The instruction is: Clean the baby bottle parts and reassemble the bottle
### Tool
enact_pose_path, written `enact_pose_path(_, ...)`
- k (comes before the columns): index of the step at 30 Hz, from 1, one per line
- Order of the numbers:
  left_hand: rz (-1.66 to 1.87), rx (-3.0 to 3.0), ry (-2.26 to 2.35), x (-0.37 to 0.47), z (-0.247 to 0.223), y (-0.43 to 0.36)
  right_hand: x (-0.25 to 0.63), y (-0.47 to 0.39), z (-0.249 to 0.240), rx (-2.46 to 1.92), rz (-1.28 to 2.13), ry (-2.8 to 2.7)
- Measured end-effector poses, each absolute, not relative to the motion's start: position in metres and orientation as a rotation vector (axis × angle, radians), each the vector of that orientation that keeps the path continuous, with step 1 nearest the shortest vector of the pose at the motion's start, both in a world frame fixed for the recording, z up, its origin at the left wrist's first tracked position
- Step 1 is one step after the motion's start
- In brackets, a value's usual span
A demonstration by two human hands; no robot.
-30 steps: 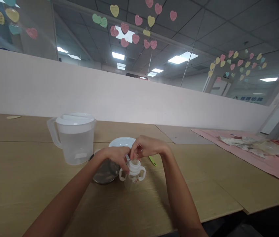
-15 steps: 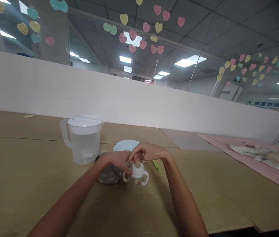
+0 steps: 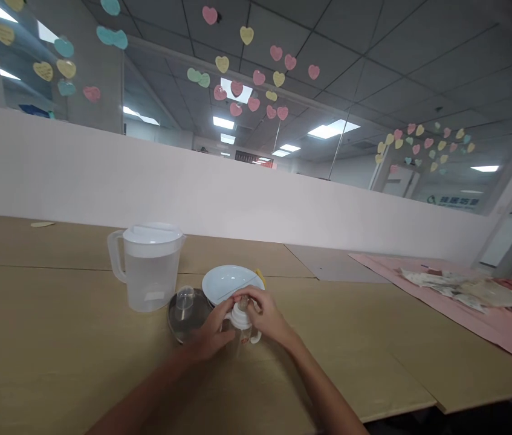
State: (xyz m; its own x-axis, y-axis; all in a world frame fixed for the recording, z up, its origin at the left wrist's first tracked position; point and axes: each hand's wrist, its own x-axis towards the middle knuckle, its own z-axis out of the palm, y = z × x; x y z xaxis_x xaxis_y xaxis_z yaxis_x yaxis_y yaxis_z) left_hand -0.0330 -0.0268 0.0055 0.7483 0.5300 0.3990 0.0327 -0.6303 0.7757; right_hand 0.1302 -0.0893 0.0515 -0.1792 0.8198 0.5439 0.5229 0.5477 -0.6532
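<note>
A clear baby bottle with a white collar and two white side handles stands upright on the table in front of me. My left hand holds its left side, thumb near the collar and fingers around the handle. My right hand is bent over the top, its fingers closed about the collar and the nipple. Just left of the bottle lies a round dark metal tray, partly behind my left hand. On it rests a clear dome-shaped cap. A white plate sits behind my hands.
A lidded translucent pitcher stands at the back left. A yellow item shows at the plate's right rim. Pink cloth with plastic packets on it covers the right side. A white wall bounds the table's back.
My left hand has come down from above onto the bottle's left side. My right hand has lowered around the collar. The view has shifted, leaving the dome cap and plate less covered.
</note>
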Motion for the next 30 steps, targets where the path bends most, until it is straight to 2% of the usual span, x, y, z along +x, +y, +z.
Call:
enact_pose_path(5,1.085,2.155,0.515,-0.022,-0.028,-0.026,0.123,-0.075,0.020,-0.967,-0.010,-1.793)
enact_pose_path(10,1.183,2.192,0.568,-0.021,-0.029,-0.034,0.122,-0.059,-0.011,-1.018,-0.258,-1.540)
enact_pose_path(16,1.206,2.164,0.601,-0.020,-0.026,-0.045,0.122,-0.061,-0.036,-1.005,-0.334,-1.424)
enact_pose_path(30,1.277,2.102,0.605,-0.019,-0.021,-0.054,0.118,-0.073,-0.030,-0.775,-0.325,-1.547)
